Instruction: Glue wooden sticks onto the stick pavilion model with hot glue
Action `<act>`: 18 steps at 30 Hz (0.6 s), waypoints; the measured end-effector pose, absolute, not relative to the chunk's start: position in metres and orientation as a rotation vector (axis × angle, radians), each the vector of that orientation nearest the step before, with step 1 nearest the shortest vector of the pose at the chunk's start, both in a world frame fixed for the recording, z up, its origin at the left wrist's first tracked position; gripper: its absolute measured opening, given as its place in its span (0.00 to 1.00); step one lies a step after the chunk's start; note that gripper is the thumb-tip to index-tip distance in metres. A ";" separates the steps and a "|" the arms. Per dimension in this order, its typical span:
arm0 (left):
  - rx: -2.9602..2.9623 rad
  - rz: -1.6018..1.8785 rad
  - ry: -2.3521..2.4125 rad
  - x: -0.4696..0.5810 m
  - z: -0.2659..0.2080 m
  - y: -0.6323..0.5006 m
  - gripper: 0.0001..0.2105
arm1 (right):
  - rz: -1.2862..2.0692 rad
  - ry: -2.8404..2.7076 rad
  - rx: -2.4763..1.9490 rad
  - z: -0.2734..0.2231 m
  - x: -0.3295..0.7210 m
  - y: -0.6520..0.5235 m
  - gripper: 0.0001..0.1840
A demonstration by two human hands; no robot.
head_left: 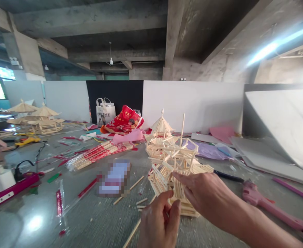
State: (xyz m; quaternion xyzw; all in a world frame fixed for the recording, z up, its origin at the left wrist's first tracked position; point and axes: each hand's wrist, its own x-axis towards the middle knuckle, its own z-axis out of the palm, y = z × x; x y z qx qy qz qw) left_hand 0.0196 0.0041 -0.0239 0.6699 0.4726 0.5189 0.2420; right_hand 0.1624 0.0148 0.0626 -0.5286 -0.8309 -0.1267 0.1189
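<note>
A pagoda-like model of thin wooden sticks [179, 184] stands on the table in front of me, with a slatted base, open railings and one tall upright stick [182, 129]. My right hand [205, 189] reaches in from the right, its index finger stretched out and touching the slatted part; its other fingers are partly hidden. At the near left edge of the base is my left hand [160, 220], thumb and index finger apart, with nothing visible between them. Behind the model rises a small stick tower with a pointed roof [162, 125].
A pink glue gun [270, 203] lies to the right. Left of the model are a phone [115, 177], bundled sticks [102, 155] and a magenta power strip [14, 189]. Finished stick pavilions [46, 120] stand far left. A red bag [125, 120] sits at the back.
</note>
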 end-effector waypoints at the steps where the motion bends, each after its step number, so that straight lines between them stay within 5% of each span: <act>1: 1.829 1.423 1.295 0.020 -0.024 0.004 0.17 | -0.366 -2.430 -1.535 0.063 0.162 0.015 0.14; 18: 1.807 1.299 1.291 0.018 -0.006 0.002 0.17 | -0.330 -2.380 -1.514 0.072 0.162 0.002 0.18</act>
